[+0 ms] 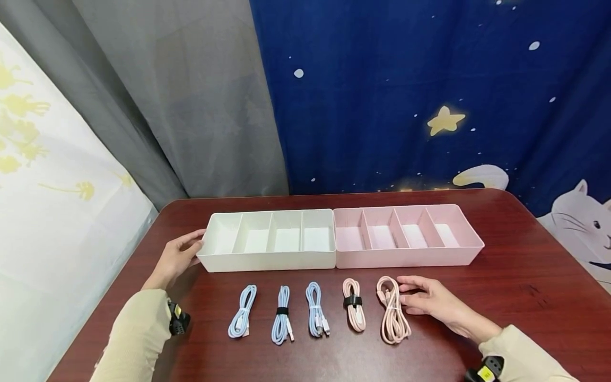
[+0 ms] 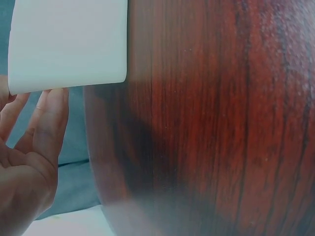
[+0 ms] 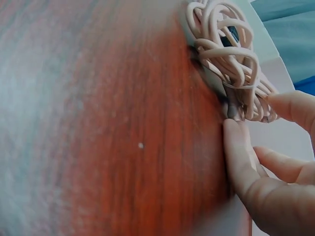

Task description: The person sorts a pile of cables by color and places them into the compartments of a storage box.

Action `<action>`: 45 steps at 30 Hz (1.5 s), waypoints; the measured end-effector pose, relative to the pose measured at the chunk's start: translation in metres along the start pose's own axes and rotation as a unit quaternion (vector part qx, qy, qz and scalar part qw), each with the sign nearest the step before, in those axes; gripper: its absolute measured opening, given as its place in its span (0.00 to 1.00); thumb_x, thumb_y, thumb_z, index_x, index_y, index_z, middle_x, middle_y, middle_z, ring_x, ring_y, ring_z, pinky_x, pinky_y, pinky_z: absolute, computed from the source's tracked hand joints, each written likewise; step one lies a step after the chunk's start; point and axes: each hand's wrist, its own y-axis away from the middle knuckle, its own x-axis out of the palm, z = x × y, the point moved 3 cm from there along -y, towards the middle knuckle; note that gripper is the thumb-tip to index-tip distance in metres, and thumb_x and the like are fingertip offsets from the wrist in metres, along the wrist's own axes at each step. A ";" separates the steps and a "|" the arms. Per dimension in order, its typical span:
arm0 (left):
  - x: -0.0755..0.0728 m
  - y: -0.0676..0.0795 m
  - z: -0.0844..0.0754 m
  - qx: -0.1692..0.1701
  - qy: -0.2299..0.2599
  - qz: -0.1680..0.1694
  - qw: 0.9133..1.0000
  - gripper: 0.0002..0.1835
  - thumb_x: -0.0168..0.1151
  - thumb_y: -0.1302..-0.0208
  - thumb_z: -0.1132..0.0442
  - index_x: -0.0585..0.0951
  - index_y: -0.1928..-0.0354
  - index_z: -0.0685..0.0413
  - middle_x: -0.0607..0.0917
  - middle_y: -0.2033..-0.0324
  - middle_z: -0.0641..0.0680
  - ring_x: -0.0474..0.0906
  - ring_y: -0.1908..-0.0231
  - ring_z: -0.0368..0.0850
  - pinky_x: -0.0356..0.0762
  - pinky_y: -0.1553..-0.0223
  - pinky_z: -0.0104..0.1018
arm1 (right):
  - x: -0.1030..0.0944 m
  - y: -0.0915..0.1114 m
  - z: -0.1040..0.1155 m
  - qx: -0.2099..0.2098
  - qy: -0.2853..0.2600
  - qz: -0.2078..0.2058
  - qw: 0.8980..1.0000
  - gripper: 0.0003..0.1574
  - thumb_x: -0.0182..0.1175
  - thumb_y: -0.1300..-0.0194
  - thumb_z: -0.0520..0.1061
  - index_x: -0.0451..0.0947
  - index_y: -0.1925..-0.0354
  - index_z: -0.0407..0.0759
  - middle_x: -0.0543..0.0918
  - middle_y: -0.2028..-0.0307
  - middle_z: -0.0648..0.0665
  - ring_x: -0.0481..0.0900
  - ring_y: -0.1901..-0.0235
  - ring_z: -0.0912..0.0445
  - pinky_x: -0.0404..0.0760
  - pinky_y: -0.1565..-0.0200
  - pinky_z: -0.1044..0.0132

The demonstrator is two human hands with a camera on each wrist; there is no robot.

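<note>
In the head view my left hand (image 1: pixel 175 259) touches the left end of a white four-compartment box (image 1: pixel 272 262) with extended fingers. The left wrist view shows its fingertips (image 2: pixel 56 101) right at the box's end wall. My right hand (image 1: pixel 436 303) lies beside the rightmost pink charging cable (image 1: pixel 393 318), a coiled bundle with a thin pale tie. In the right wrist view, fingertips (image 3: pixel 278 103) meet the bundle's edge, fingers mostly straight. Left of it lies another pink cable (image 1: pixel 355 315) with a black strap.
Three coiled blue cables lie in the same row: left (image 1: pixel 241 313), middle with black strap (image 1: pixel 280 328), right (image 1: pixel 315 313). A pink compartment box (image 1: pixel 406 259) adjoins the white one. All stand on a dark red wooden table (image 1: pixel 286 366), with curtains (image 1: pixel 382 95) behind.
</note>
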 end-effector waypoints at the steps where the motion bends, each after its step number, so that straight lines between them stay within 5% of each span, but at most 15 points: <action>1: 0.000 0.000 0.000 0.000 -0.001 -0.001 1.000 0.25 0.47 0.34 0.54 0.63 0.37 0.55 0.72 0.51 0.64 0.73 0.57 0.45 0.76 0.59 0.37 | 0.001 0.000 0.000 -0.002 0.007 -0.002 1.000 0.38 0.56 0.41 0.37 0.50 0.44 0.14 0.71 0.56 0.36 0.77 0.63 0.60 0.79 0.62 0.61; 24: -0.001 0.001 0.003 -0.007 0.000 -0.011 1.000 0.26 0.47 0.34 0.53 0.63 0.37 0.55 0.71 0.51 0.64 0.73 0.58 0.43 0.76 0.59 0.36 | 0.005 -0.007 0.004 0.019 0.059 0.027 0.998 0.32 0.57 0.41 0.41 0.60 0.45 0.21 0.71 0.58 0.37 0.75 0.65 0.57 0.78 0.64 0.63; 35: 0.000 0.000 0.002 -0.002 0.003 -0.008 1.000 0.27 0.48 0.34 0.52 0.63 0.37 0.56 0.72 0.50 0.65 0.73 0.59 0.40 0.76 0.60 0.34 | 0.009 -0.009 0.006 -0.036 0.132 0.020 0.990 0.23 0.59 0.44 0.39 0.69 0.53 0.24 0.71 0.65 0.41 0.71 0.77 0.62 0.75 0.75 0.70; 45: 0.000 -0.005 0.012 -0.003 0.031 -0.013 0.999 0.29 0.53 0.39 0.47 0.67 0.39 0.51 0.75 0.55 0.56 0.73 0.60 0.38 0.77 0.62 0.31 | 0.009 -0.010 0.006 -0.041 0.127 0.027 0.991 0.21 0.58 0.43 0.38 0.70 0.55 0.24 0.71 0.66 0.42 0.71 0.78 0.63 0.75 0.76 0.70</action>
